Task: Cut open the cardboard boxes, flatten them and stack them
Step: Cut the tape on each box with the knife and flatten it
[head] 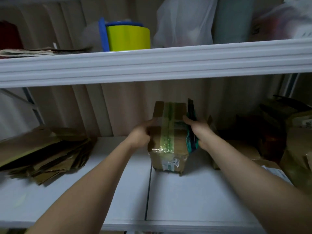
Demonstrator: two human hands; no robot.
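The far wall side of the taped cardboard box (168,137) is out of sight, and the dim light blurs its labels beyond reading. It stands on the lower shelf (185,196), near the middle, set back towards the ribbed wall. The left hand (141,134) curls its fingers against the box's left side, gripping it. The right hand (197,130) clasps a dark utility knife (191,125) against the box's right side; its blade end rises above the box top, and whether a blade is out cannot be told. A stack of flattened cardboard (45,152) lies at the left of the shelf, cut off by the frame edge. Darker boxes (287,132) crowd the right, hard to make out. Bare shelf lies between box and front edge. The upper shelf (152,63) overhangs close above.
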